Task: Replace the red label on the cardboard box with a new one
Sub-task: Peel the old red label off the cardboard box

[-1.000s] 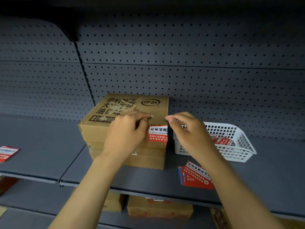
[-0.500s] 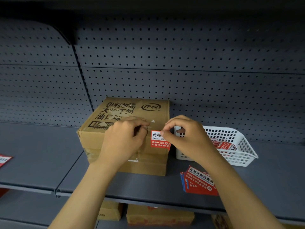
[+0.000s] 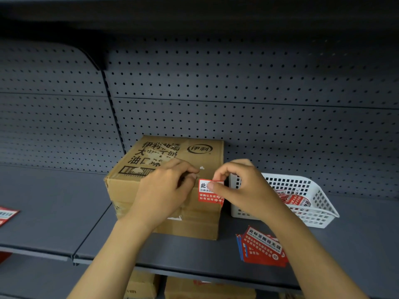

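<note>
Dark grey metal shelf [image 3: 54, 223], two boards butted edge to edge; perforated back panel [image 3: 259, 117] behind; upper shelf [image 3: 194, 9] overhead, shadowed; lighting dim.

Right hand [image 3: 244, 190] covers the upper right of the red label [image 3: 208, 196]; only the first characters of its top line read, lower lines run under the thumb. Left hand [image 3: 166, 190] hides much of the cardboard box [image 3: 194, 156] front and the barcode's right end. Print on box top is patchy, partly unreadable. Red labels inside the white basket [image 3: 319, 203] show only through the mesh, text too small. Red sheet [image 3: 7, 214] on the shelf is cut by the left edge. Lower boxes [image 3: 207, 288] are cut by the bottom edge and the shelf lip.
</note>
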`<state>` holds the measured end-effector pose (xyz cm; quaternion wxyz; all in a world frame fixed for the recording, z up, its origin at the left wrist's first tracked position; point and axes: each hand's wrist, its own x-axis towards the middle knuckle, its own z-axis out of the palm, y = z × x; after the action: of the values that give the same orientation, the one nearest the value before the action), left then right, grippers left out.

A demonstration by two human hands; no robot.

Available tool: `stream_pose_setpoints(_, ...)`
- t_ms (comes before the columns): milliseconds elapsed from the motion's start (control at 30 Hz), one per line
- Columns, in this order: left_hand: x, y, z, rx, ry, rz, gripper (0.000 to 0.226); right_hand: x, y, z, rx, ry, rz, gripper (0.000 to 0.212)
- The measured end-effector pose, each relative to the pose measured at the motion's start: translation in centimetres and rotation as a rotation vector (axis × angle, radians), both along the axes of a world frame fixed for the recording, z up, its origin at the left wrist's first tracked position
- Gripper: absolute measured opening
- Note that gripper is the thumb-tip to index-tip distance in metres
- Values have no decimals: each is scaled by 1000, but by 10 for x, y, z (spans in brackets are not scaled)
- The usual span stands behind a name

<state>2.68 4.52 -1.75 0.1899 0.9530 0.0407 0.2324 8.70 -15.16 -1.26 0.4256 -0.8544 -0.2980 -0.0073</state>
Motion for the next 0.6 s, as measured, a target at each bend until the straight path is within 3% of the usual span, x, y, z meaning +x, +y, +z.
stream_pose_setpoints(100,0,-1,-1,-7,7,6,22,-2,6,3,-61,-81,-26,24)
stream_pose_setpoints(167,0,-2,-2,-8,7,5,22,-5,11,7,-125,-90,-8,57)
stream_pose_setpoints(200,1,-3,-2,-8,5,5,22,-5,13,8,-166,-110,-3,63)
stream_pose_setpoints(267,1,-2,-2,-8,4,4,22,-3,16,9,-217,-195,7,43)
stream_pose_setpoints(367,1,-1,-3,-20,1,1,22,0,15,7,-139,-206,47,13)
stream_pose_setpoints(600,2,0,-5,-2,5,23,21,6,8,2,-41,-125,209,12)
